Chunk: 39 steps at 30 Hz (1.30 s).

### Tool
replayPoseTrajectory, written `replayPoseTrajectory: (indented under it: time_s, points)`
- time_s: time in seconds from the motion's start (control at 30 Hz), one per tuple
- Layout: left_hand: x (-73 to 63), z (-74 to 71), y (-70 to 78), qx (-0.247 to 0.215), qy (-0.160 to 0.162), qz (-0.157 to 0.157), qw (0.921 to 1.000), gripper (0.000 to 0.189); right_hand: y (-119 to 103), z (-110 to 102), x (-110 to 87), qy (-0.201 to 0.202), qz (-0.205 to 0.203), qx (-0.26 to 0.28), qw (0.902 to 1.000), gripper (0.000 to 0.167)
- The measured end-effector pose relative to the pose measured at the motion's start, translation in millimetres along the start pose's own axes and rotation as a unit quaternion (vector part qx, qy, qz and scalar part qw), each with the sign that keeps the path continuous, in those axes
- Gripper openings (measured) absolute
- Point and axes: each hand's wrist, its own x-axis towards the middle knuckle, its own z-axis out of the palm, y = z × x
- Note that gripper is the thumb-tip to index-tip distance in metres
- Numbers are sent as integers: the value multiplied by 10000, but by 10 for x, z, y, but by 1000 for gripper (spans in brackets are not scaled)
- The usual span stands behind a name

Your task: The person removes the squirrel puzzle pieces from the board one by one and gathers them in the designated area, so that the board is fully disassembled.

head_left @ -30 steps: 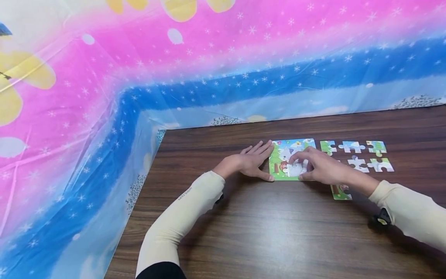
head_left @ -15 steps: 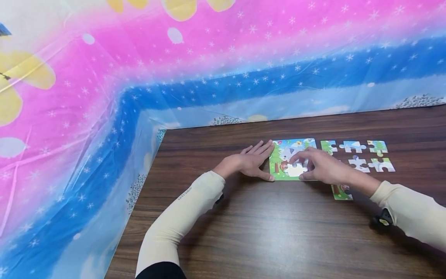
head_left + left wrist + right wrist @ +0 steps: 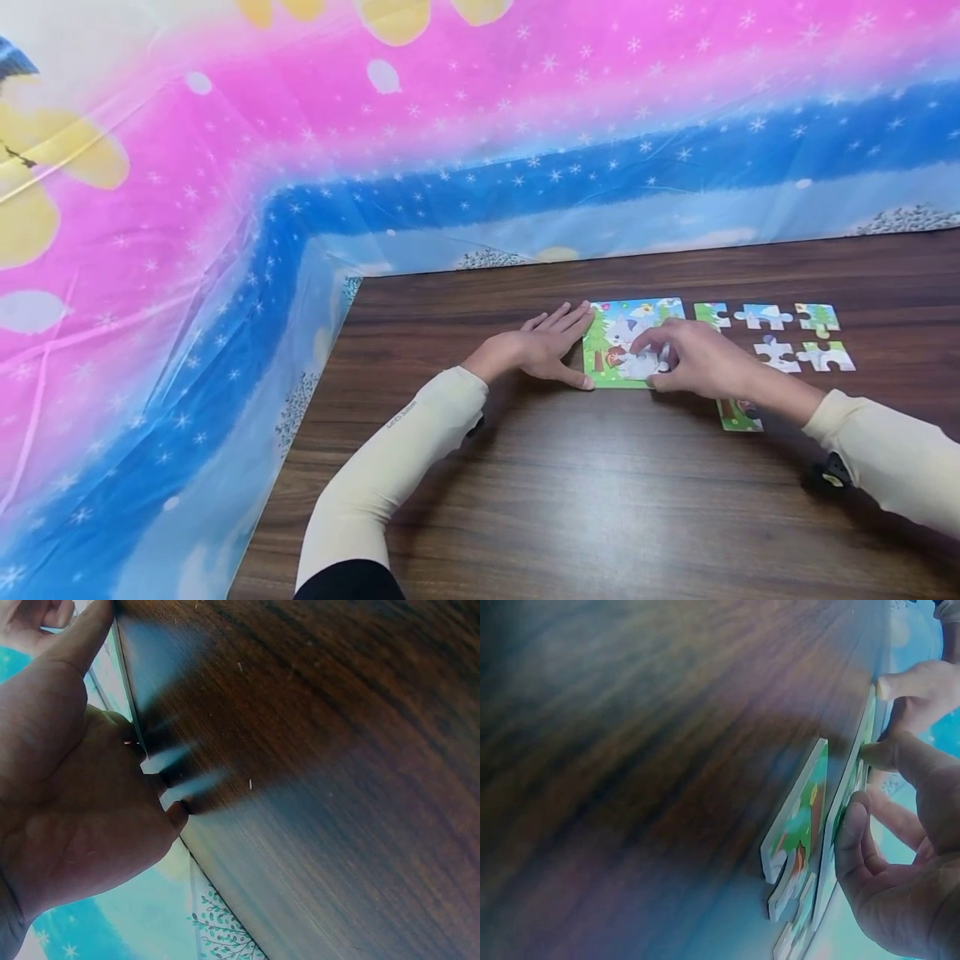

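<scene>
A square picture puzzle (image 3: 597, 342) with green trees and a white animal lies flat on the table. My left hand (image 3: 551, 346) rests at its left edge, fingers spread and fairly straight; the left wrist view shows the palm of that hand (image 3: 82, 795) beside the edge. Over the puzzle's right part, my right hand (image 3: 701, 358) has curled fingers and pinches a whitish puzzle piece (image 3: 640, 365) in the lower middle. Its fingertips partly hide the piece. In the right wrist view the right hand (image 3: 907, 855) is low over the puzzle's edge.
Several loose jigsaw pieces (image 3: 825, 357) lie right of the puzzle, some partly behind my right hand. A green piece (image 3: 738, 415) lies nearer, below the right wrist. The brown wooden table (image 3: 570, 492) ends at a pink and blue printed cloth (image 3: 450, 200).
The whitish piece's bright glare half a second ago has faded, so its tilt seems to have shifted slightly. Both hands stay in nearly the same place; the whole view has shifted slightly.
</scene>
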Motion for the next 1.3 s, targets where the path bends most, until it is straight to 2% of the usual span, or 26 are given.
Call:
replayPoseTrajectory:
  time_s: [0.3,0.47,0.63,0.73,0.93,1.1,1.3]
  points:
    - [5,-2,16,51,-38,-33,10000,114,6,-116,-183,390,-79,50,9992,43]
    - [28,4,35,69,-83,-48,9999,114,126,-242,-511,534,-227,-3,9983,47]
    - [8,-8,35,50,-66,-31,10000,114,310,-302,-842,1022,-632,-389,9920,55]
    - [20,-7,22,46,-68,-31,10000,114,406,-324,-1009,1166,-653,-676,9887,59]
    - [50,-7,-5,78,-69,-115,9999,115,597,-396,-1243,1244,-519,-1116,9846,62]
    - [63,-19,-5,69,-35,-86,9999,116,757,-457,-1336,1211,-454,-1336,9826,62]
    - [72,13,-13,-55,39,18,10000,115,865,-423,-1446,1030,-237,-1441,9839,60]
